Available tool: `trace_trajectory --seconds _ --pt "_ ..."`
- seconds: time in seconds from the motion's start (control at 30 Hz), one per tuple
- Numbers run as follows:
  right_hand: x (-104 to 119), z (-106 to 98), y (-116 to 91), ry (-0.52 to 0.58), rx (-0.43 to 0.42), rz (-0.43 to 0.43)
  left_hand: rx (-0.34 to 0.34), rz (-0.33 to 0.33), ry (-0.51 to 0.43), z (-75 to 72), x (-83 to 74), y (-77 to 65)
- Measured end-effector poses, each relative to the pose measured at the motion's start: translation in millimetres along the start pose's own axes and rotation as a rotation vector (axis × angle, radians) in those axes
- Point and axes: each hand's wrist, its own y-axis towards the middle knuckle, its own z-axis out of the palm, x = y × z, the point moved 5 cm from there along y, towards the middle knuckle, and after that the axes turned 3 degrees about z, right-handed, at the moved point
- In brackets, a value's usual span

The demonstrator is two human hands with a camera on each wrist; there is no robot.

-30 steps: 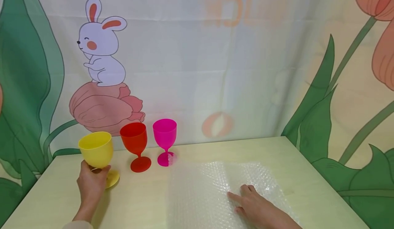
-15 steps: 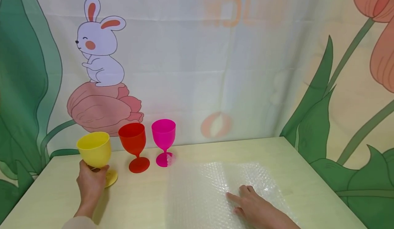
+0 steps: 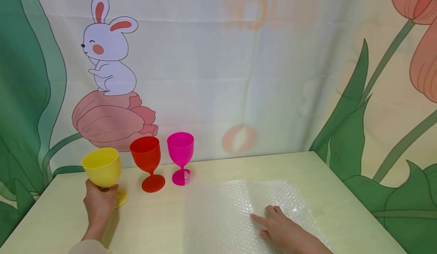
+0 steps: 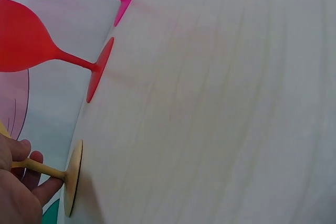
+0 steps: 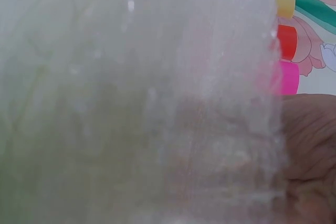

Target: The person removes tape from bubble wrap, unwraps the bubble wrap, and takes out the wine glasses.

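My left hand (image 3: 99, 202) grips a yellow plastic goblet (image 3: 102, 168) by its stem, under the bowl. In the left wrist view the thumb and fingers are around the stem, close above its round base (image 4: 73, 178). To its right stand a red goblet (image 3: 146, 153) and a magenta goblet (image 3: 181, 149), both upright. A clear sheet of bubble wrap (image 3: 218, 212) spreads at the front, its upper left corner overlapping the magenta goblet's base. My right hand (image 3: 281, 225) rests on the wrap with the index finger extended. In the right wrist view the wrap partly veils the palm (image 5: 310, 135).
The pale wooden table (image 3: 151, 223) ends at a cloth backdrop (image 3: 205, 75) printed with a rabbit and flowers. All three goblets stand near its back left edge.
The head view has turned slightly, so everything sits a little farther left. The yellow goblet, in my left hand, has edged slightly left of the red one. My right hand stays on the wrap.
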Motion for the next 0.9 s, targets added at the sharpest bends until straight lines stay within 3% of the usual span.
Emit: trace_trajectory --seconds 0.57,0.9 --pt "-0.6 1.8 1.6 0.036 0.036 0.025 -0.060 0.063 0.029 -3.5 9.9 1.5" --pt "-1.4 2.5 1.6 0.028 0.052 0.035 -0.035 0.044 0.039 -1.9 10.1 2.1"
